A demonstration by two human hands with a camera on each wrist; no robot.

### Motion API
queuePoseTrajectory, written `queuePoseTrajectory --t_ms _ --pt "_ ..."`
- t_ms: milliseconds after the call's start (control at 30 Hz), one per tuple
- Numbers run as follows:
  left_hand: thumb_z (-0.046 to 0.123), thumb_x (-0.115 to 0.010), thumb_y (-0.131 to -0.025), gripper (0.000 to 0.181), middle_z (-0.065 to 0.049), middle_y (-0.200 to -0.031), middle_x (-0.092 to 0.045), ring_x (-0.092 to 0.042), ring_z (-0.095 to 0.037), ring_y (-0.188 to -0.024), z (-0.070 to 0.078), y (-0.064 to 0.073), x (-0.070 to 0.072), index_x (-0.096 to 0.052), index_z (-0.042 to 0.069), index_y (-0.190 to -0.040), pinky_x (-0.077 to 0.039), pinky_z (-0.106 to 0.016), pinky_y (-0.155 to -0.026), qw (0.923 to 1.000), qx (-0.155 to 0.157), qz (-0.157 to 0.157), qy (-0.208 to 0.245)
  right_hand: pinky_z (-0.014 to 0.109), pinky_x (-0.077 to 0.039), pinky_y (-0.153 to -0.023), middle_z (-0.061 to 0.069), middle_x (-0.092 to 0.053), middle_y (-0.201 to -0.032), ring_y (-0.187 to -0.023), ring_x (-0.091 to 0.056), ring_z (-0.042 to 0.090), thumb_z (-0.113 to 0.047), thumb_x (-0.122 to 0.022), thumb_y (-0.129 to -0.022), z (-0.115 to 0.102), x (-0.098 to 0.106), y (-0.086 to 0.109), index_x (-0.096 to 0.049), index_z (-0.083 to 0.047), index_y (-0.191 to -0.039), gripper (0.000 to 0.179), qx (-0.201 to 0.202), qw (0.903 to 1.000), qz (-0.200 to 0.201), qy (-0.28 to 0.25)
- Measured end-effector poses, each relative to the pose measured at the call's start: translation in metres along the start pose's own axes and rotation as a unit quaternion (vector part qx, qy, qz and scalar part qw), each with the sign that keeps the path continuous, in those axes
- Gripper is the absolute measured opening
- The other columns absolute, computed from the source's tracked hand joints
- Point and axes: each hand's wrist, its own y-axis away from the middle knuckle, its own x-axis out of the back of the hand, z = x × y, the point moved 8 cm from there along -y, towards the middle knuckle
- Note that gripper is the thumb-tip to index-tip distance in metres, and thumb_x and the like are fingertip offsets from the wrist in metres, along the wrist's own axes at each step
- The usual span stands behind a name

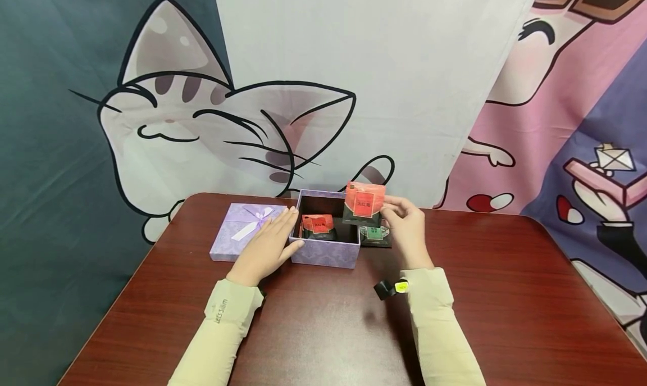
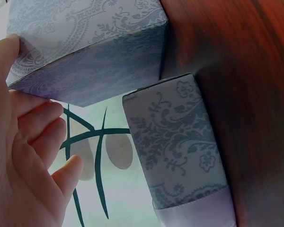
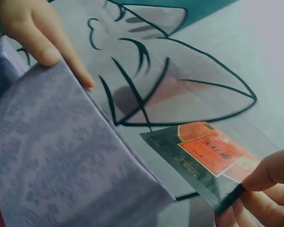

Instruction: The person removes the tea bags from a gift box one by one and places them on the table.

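Between the thumb and fingers of my right hand (image 1: pixel 408 231) is a red and black tea sachet (image 1: pixel 364 205), pinched by its right edge. It is held upright over the right rim of an open purple patterned box (image 1: pixel 326 255). Inside that box lies another red and black sachet (image 1: pixel 318 225), toward the left. My left hand (image 1: pixel 264 250) rests on the box's left side with fingers extended, the thumb at the near left corner. In the right wrist view, the pinched sachet (image 3: pixel 213 158) is tilted beside the box wall (image 3: pixel 61 151).
A black sachet with a green label (image 1: pixel 375 236) lies on the table just right of the box. To the left is the purple lid (image 1: pixel 227 243) with a ribbon bow. The brown table (image 1: pixel 505 296) ends at a cartoon-printed cloth (image 1: pixel 404 66).
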Motion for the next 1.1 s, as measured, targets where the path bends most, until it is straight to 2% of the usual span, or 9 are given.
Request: queuePoseTrajectory --t_ms 100,267,567,767,933,1100 --pt "0.043 -0.053 -0.105 0.070 -0.015 -0.162 -0.033 -0.029 -0.031 -0.151 0.000 0.000 0.000 -0.034 0.000 -0.157 -0.025 -0.054 -0.121 1.0000 -0.001 0.001 0.001 0.016 -0.051 -0.063 -0.007 -0.072 -0.082 -0.071 -0.061 0.003 0.004 -0.060 -0.093 0.000 0.014 -0.003 -0.069 0.008 -0.116 0.026 0.006 0.9995 0.026 -0.013" --pt "0.044 -0.052 -0.105 0.070 -0.014 -0.163 -0.032 -0.028 -0.030 -0.151 0.000 0.000 0.000 -0.034 0.000 -0.157 -0.025 -0.053 -0.121 1.0000 0.000 0.000 0.002 0.015 -0.048 -0.061 -0.014 -0.070 -0.080 -0.067 -0.057 0.001 0.000 -0.060 -0.094 0.005 0.037 -0.008 -0.070 0.004 -0.119 0.028 0.001 0.9978 0.065 0.016" --pt "0.044 -0.052 -0.105 0.071 -0.014 -0.164 -0.030 -0.028 -0.031 -0.151 -0.001 0.000 -0.001 -0.032 0.001 -0.157 -0.024 -0.053 -0.122 1.0000 0.000 -0.004 0.003 0.015 -0.044 -0.058 -0.013 -0.068 -0.076 -0.067 -0.054 0.004 -0.008 -0.066 -0.095 0.037 0.077 -0.019 -0.072 0.002 -0.121 0.028 -0.053 0.9904 0.127 0.012" --pt "0.044 -0.052 -0.105 0.070 -0.013 -0.164 -0.030 -0.027 -0.030 -0.152 -0.001 -0.001 -0.002 -0.034 0.001 -0.157 -0.024 -0.054 -0.122 0.9999 0.004 -0.008 0.009 0.015 -0.048 -0.061 -0.014 -0.068 -0.079 -0.074 -0.058 0.003 -0.007 -0.068 -0.094 0.060 0.098 -0.025 -0.072 0.003 -0.121 0.029 -0.079 0.9841 0.157 0.023" --pt "0.045 -0.052 -0.105 0.071 -0.013 -0.164 -0.029 -0.027 -0.030 -0.152 -0.001 -0.001 -0.002 -0.033 0.001 -0.157 -0.023 -0.053 -0.122 0.9999 0.007 -0.010 0.007 0.015 -0.052 -0.065 -0.007 -0.068 -0.095 -0.081 -0.059 0.004 -0.010 -0.067 -0.096 0.073 0.106 -0.027 -0.072 0.001 -0.122 0.029 -0.109 0.9809 0.155 0.042" --pt "0.045 -0.052 -0.105 0.072 -0.013 -0.164 -0.028 -0.027 -0.031 -0.152 -0.001 -0.001 -0.001 -0.031 0.001 -0.158 -0.023 -0.053 -0.122 0.9998 0.008 -0.013 0.009 0.016 -0.054 -0.065 -0.003 -0.068 -0.099 -0.077 -0.061 0.003 -0.006 -0.063 -0.098 0.082 0.107 -0.028 -0.069 0.003 -0.127 0.031 -0.130 0.9818 0.128 0.052"
